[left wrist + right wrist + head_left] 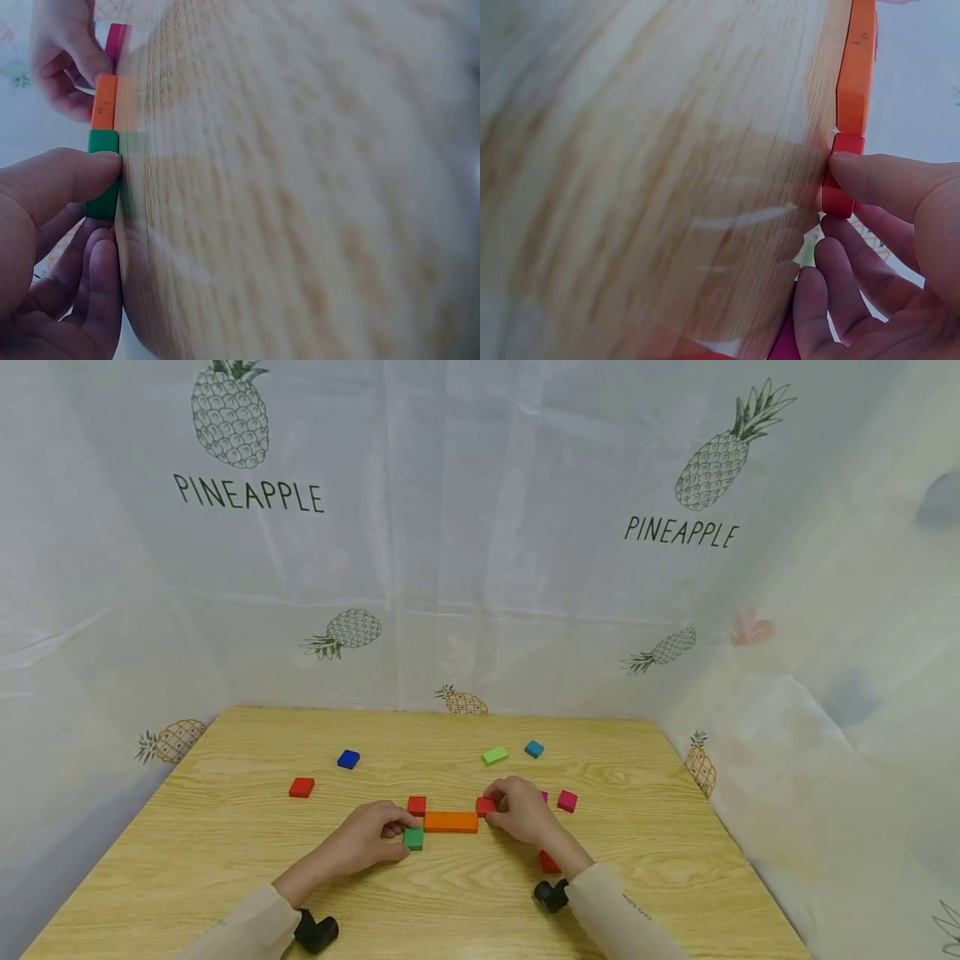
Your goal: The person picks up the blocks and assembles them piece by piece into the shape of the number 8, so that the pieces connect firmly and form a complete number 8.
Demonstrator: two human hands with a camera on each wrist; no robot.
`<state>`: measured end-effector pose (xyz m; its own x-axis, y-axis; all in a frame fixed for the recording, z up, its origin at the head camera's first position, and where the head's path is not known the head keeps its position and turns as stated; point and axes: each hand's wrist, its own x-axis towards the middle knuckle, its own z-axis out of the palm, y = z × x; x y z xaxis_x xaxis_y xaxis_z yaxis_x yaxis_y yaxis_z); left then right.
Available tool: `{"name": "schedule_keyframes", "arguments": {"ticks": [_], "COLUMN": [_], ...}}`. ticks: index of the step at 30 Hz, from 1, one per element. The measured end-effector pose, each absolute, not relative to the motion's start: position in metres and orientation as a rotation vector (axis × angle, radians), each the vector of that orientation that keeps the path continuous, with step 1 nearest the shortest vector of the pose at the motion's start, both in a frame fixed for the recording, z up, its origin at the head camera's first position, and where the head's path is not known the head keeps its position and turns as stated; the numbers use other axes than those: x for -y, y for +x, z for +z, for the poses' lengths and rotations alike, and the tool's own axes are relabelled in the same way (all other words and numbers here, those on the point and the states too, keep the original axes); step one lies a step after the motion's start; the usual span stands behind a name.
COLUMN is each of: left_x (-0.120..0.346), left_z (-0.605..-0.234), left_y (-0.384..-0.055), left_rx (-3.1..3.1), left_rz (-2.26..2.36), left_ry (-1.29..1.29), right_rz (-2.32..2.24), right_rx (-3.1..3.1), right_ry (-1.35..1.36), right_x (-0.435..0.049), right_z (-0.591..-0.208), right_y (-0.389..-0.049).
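Note:
A long orange block [451, 822] lies flat on the wooden table [450, 902]. At its left end, my left hand [365, 837] pinches a green block [413, 839] between thumb and fingers; the left wrist view shows the thumb pressed on the green block's side [103, 187]. Just behind the orange block's left end sits a red block [417, 806]. My right hand [521, 810] pinches another red block [485, 807] by the orange block's right end. In the right wrist view, the thumb lies against that red block [840, 196], close to the orange block's end [853, 105].
Farther back lie a dark blue block [348, 759], a light green block [495, 756] and a light blue block [534, 749]. A red block [302, 787] is at left, a magenta block [567, 802] at right. Another red block [549, 862] is partly hidden by the right forearm.

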<state>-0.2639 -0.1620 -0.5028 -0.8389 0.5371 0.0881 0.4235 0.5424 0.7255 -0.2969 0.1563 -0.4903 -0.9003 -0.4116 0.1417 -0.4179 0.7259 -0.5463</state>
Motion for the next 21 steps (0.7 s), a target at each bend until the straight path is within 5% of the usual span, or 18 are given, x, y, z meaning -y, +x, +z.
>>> {"name": "schedule_keyframes", "arguments": {"ticks": [21], "left_x": [0.1621], "left_z": [-0.5057], "left_y": [-0.2660], "left_rx": [-2.654], "left_rz": [1.156], "left_ry": [0.821], "right_rz": [1.018], "right_rx": [2.899], "right_ry": [0.726], "right_x": [-0.1627], "right_z": [-0.4812], "right_y": [-0.2963]}}
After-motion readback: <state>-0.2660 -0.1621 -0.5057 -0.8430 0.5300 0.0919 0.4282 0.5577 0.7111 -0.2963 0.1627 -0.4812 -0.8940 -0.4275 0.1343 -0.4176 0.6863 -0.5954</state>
